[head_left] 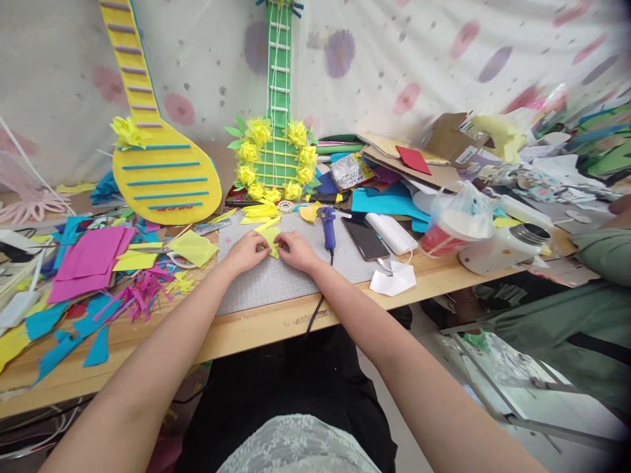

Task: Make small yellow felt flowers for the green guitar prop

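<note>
Both hands meet over the grey cutting mat (246,289) and pinch a small yellow craft piece (270,235), whether paper or felt I cannot tell. My left hand (248,252) grips its left side with fingers closed. On its right side, my right hand (296,251) is closed the same way. A purple glue gun (328,231) stands just right of my right hand, its black cord running off the table's front edge. Yellow strips (259,211) lie behind my hands. To the left, scissors (183,259) are partly covered by a yellow piece (193,247).
Behind the mat lean a yellow instrument model (167,176) and a green one (279,141) with yellow flowers. Coloured scraps (89,263) crowd the left. Rightward are a phone (365,238), a white device (392,233), a bagged cup (456,226) and a jar (503,249). A person's sleeve (604,253) shows far right.
</note>
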